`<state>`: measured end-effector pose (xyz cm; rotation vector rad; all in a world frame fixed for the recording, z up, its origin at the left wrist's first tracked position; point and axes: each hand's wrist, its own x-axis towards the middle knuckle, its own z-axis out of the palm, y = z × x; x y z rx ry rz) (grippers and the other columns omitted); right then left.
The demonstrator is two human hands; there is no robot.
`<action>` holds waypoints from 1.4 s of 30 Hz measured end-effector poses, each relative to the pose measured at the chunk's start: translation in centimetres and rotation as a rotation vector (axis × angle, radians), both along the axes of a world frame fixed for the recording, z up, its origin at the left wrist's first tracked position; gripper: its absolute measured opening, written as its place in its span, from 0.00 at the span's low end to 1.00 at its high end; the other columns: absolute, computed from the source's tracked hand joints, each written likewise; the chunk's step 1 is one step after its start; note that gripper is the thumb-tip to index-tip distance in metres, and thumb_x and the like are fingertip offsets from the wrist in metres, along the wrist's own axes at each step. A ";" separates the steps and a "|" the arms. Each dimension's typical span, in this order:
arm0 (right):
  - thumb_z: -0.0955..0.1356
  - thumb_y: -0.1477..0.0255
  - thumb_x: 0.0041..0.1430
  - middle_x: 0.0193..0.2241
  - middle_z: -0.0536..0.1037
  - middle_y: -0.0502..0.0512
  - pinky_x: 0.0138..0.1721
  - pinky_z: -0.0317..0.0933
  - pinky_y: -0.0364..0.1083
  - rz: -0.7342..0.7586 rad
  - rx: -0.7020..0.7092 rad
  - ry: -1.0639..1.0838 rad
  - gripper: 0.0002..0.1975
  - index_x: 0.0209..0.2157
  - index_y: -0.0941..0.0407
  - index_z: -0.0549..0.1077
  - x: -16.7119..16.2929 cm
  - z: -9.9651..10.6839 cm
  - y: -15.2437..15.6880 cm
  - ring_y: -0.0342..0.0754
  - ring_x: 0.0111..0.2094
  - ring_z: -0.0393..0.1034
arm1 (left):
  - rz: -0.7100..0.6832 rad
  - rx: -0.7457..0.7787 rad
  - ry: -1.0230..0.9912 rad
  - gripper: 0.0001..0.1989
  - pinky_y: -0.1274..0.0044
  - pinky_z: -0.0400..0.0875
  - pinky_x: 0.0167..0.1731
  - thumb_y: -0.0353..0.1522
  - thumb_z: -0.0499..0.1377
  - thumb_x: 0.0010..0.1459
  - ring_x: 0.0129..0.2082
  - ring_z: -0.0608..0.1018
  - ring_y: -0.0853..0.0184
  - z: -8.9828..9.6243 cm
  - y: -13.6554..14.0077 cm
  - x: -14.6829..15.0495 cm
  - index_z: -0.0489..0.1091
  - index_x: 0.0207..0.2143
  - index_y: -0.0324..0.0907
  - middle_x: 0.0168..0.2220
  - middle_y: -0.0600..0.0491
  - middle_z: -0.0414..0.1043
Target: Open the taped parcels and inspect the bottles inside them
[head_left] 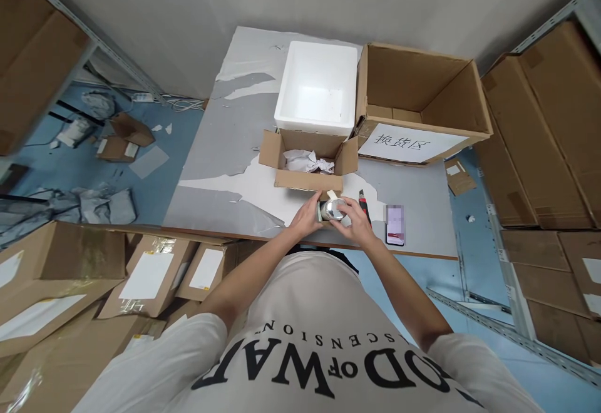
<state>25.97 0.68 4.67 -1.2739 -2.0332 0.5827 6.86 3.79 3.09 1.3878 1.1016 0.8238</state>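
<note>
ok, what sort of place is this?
Probably a warehouse packing or exchanges station. Cartons line the metal racking, an open box holds crumpled white paper, and a large carton carries a sign reading 换货区 (exchange area).

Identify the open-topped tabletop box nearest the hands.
The small cardboard box holding crumpled paper; the white foam box and large cardboard box sit farther back.

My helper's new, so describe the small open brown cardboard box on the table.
On the grey table, find the white foam box. On its near side sits the small open brown cardboard box, the only box there with crumpled white paper inside.
</note>
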 end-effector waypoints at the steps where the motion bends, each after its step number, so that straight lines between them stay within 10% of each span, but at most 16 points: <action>1: 0.67 0.67 0.57 0.51 0.67 0.66 0.49 0.65 0.56 0.020 -0.007 -0.036 0.15 0.47 0.53 0.68 0.1 -0.4 0.1 0.56 0.52 0.65 | -0.006 0.009 0.013 0.49 0.60 0.52 0.61 0.35 0.72 0.32 0.61 0.62 0.47 -0.1 0.0 -0.1 0.57 0.58 0.39 0.59 0.39 0.60; 10: 0.66 0.65 0.57 0.47 0.72 0.62 0.54 0.45 0.62 0.096 -0.067 -0.481 0.23 0.53 0.54 0.66 0.0 0.8 1.0 0.58 0.48 0.64 | -0.133 0.240 0.275 0.51 0.60 0.62 0.55 0.34 0.68 0.41 0.58 0.66 0.49 -2.0 0.1 -0.1 0.45 0.64 0.37 0.59 0.36 0.60; 42: 0.69 0.63 0.49 0.51 0.66 0.67 0.46 0.51 0.54 0.479 -0.123 -0.811 0.26 0.49 0.61 0.70 -1.4 4.1 6.3 0.60 0.48 0.59 | -0.235 0.381 0.399 0.52 0.58 0.63 0.54 0.40 0.70 0.39 0.54 0.68 0.48 -3.2 1.8 0.4 0.48 0.63 0.39 0.53 0.39 0.64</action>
